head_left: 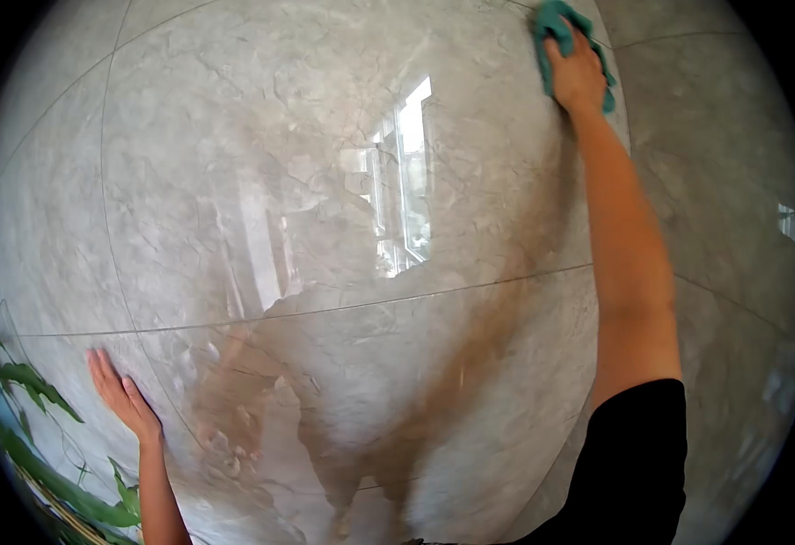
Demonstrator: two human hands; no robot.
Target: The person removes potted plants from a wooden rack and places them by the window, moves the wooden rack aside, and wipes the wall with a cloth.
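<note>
Glossy grey marble-look wall tiles (234,163) fill most of the view. My right hand (579,77) is stretched up to the top right, pressing a green cloth (552,27) against the tile close to the wall's corner. The cloth bunches out around the fingers on both sides. Low on the left, my left hand (127,400) rests flat on the wall just under a horizontal tile joint, its fingers extended and nothing in it.
A plant with long green leaves (39,386) stands at the lower left, close to my left hand. On the right, a second tiled wall (715,163) meets the first at a corner. Reflections of a window and of my body show on the tiles.
</note>
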